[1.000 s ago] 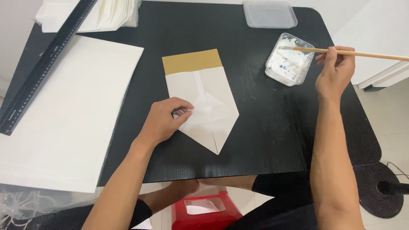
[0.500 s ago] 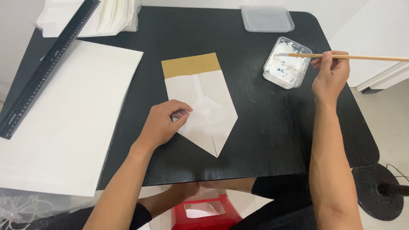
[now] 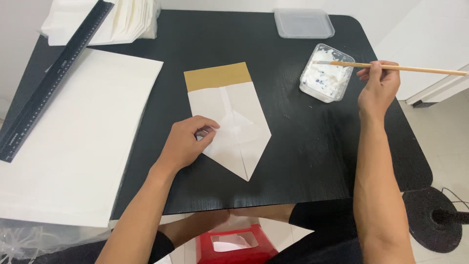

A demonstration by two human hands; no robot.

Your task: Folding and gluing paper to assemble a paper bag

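paper bag feels light, floppy; my left hand presses it flat, right hand pinching the brush

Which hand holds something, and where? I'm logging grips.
The right hand pinches the brush partway along its wooden handle. The left hand holds nothing; it presses on the folded paper.

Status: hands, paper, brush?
Left hand pressing folded paper flat. Right hand holds brush, tip in paste tub. Nothing between them.
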